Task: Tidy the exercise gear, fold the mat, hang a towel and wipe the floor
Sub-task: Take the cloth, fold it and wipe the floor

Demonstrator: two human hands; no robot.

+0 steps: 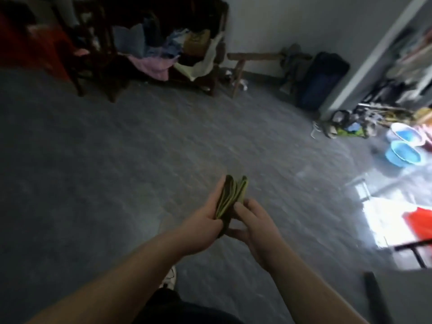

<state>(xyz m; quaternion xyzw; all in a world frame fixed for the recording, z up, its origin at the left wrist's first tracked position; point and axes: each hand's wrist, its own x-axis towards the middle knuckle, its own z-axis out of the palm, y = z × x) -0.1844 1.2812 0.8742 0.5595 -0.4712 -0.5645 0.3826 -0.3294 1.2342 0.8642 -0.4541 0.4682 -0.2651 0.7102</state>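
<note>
A small folded olive-green cloth (230, 196) stands on edge between my two hands, above the grey concrete floor (117, 160). My left hand (201, 226) presses flat against its left side, fingers pointing away from me. My right hand (254, 226) closes on its right side, with the thumb under the lower end. The folds of the cloth show at its top edge. The view is blurred.
Dark wooden chairs (98, 66) piled with clothes (154, 52) stand at the back. A wooden bench (252, 58) and a dark bag (322, 80) are by the far wall. Blue basins (404, 153) and clutter lie at the right doorway. My shoe (169, 277) shows below.
</note>
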